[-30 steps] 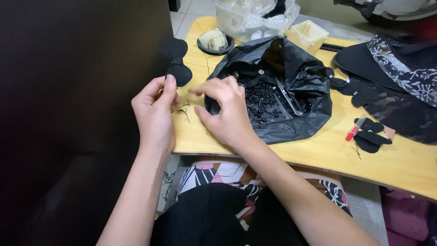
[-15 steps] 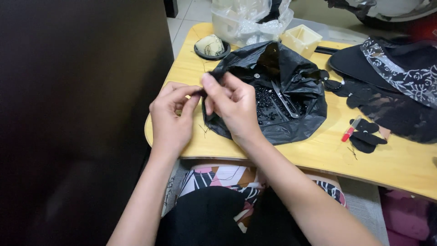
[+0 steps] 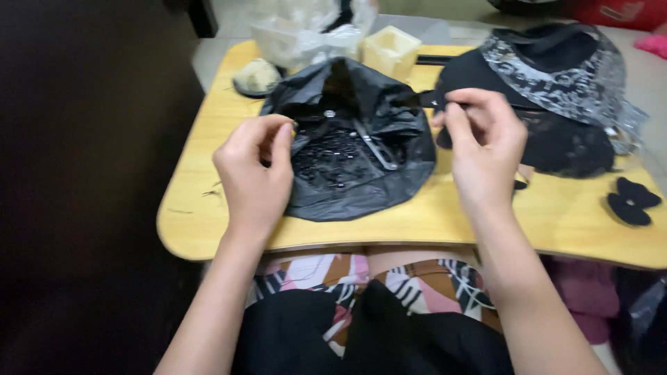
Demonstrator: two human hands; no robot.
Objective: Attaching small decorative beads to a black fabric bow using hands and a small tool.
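Note:
My left hand [image 3: 253,173] hovers over the left edge of an open black plastic bag [image 3: 361,187] with its thumb and fingers pinched on a tiny yellowish piece, too small to identify. My right hand [image 3: 483,149] is raised at the bag's right edge. Its fingertips pinch a thin black strip [image 3: 425,99] that runs toward the black lace fabric [image 3: 563,139]. Small dark beads [image 3: 326,156] and a metal tool [image 3: 379,149] lie inside the bag. The two hands are well apart.
Everything rests on a wooden lap table [image 3: 208,215] over my legs. At the back are a clear plastic bag [image 3: 299,38], a cream box [image 3: 392,50] and a small dish [image 3: 256,76]. A black bow [image 3: 629,201] lies at the right. A dark wall is on the left.
My hands were pinched close together at the table's left. They have now pulled apart, the right hand moving right to the bag's far edge. The view has shifted closer.

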